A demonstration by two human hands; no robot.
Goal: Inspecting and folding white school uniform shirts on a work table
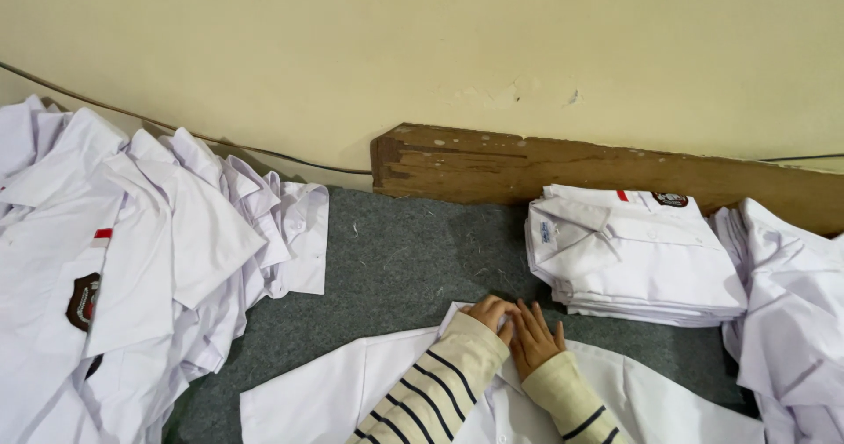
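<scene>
Pressing down side by side, the left hand (494, 314) and the right hand (534, 338) are laid at the collar end of a white shirt (352, 391) spread flat on grey carpet (396, 259). The left hand's fingers are curled over the collar edge; the right hand lies nearly flat, fingers together, touching the left. Nothing is lifted or gripped clear of the floor. Both wrists are covered by cream sleeves with dark stripes (440, 382).

Just beyond the right hand, a neat stack of folded white shirts (633, 259) is set close to the spread shirt, with little carpet between them. Further right, a loose heap of white cloth (791, 321) is found against the stack. On the far left, a large rumpled pile of unfolded white shirts (132, 251) is seen, well apart from the hands.

Open carpet is left between that pile and the hands. Behind, a worn wooden board (527, 167) is leaned along a cream wall (422, 48), closing off the far edge.
</scene>
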